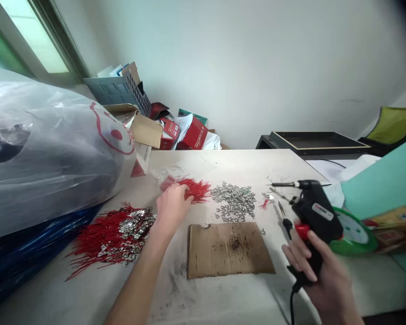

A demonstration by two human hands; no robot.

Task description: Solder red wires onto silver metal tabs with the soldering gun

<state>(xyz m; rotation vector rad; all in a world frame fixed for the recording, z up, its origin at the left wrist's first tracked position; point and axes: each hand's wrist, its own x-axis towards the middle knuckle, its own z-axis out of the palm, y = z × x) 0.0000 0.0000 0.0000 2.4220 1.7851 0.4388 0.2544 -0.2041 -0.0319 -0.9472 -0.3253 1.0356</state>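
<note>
My left hand reaches into a bundle of thin red wires, its fingers pinched at the near side; how many wires they hold cannot be made out. In my right hand is a black soldering gun with a red trigger, raised over the table's right side, its tip and feed tube pointing left. Between the hands lie a heap of small silvery metal terminals and a scorched piece of cardboard. Red wires with metal pieces on their ends are piled left of my forearm.
A soldering iron lies behind my right hand, near a green spool. A large plastic bag bulges over the left side. Boxes and papers stand against the wall. A black tray is at back right.
</note>
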